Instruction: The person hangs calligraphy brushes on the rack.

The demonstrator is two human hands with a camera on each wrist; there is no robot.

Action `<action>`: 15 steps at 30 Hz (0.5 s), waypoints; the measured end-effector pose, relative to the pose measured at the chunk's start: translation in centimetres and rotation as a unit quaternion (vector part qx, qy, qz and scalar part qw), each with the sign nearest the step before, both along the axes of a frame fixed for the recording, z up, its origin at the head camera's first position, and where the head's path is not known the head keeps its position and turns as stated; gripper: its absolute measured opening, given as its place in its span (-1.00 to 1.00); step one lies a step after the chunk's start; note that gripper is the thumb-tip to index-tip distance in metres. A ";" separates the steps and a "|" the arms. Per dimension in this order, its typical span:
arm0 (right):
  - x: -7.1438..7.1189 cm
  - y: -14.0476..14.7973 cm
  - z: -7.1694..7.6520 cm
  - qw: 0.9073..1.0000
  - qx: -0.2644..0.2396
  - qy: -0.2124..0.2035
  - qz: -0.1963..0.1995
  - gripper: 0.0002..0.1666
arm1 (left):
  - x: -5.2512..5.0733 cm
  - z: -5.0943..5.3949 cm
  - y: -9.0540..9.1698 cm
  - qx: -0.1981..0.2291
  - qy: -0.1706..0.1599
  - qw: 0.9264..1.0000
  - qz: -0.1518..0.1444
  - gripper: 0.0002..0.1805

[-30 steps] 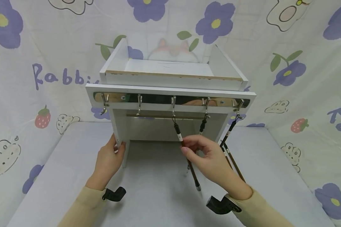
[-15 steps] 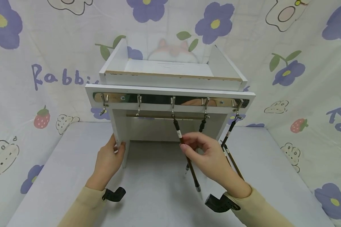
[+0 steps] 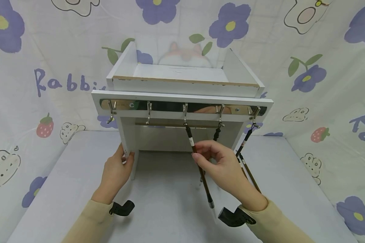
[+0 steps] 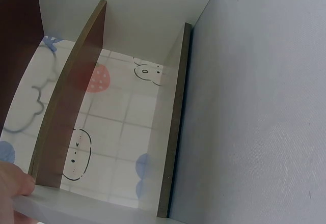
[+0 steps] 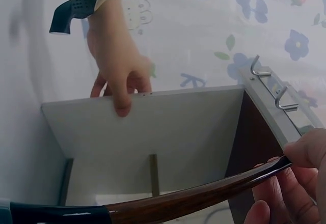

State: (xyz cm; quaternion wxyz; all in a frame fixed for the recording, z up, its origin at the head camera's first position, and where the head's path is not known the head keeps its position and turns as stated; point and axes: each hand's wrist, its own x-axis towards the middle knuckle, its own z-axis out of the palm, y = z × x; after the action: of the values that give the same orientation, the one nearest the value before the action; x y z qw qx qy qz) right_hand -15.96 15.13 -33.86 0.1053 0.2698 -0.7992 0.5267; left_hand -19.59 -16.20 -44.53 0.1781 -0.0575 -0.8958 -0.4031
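Note:
In the head view, my right hand (image 3: 223, 168) pinches the dark handle of a calligraphy brush (image 3: 204, 182) between thumb and fingers. The brush leans, white bristles down, with its black upper end just under the middle hook (image 3: 185, 113). Whether its loop sits on that hook is too small to tell. My left hand (image 3: 117, 172) grips the left side panel (image 3: 125, 138) of a white wooden rack (image 3: 182, 89), thumb on the near face. The right wrist view shows the brush (image 5: 173, 198) up close, with my right fingers (image 5: 290, 193) at its handle.
Another brush (image 3: 216, 135) hangs from the hook to the right, partly behind my right hand. More brushes (image 3: 244, 143) hang from the far-right hook. Two hooks on the left, one of them the end hook (image 3: 111, 111), carry nothing. A patterned cloth (image 3: 64, 50) hangs behind.
The brush's upper end has shifted slightly up and left, closer to the middle hook, and its loop shows less. My right hand moved slightly with it; my left hand stayed put.

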 end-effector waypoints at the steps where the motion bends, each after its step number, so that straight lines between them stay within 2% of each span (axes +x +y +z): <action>1: 0.0 0.0 0.0 1.000 0.000 -0.001 -0.001 -0.77 | 0.0 0.0 0.0 0.000 0.000 1.000 0.000 -0.50; 15: -0.5 0.0 -0.7 1.000 0.000 -0.011 -0.013 -0.79 | 0.1 0.1 0.0 0.003 -0.006 1.000 0.000 -0.50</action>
State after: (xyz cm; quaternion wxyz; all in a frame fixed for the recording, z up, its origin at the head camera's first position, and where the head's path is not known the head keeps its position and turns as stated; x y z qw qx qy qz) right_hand -16.50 15.14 -34.59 0.1028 0.2538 -0.8035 0.5286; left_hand -19.49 -16.18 -44.43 0.1730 -0.0543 -0.8955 -0.4064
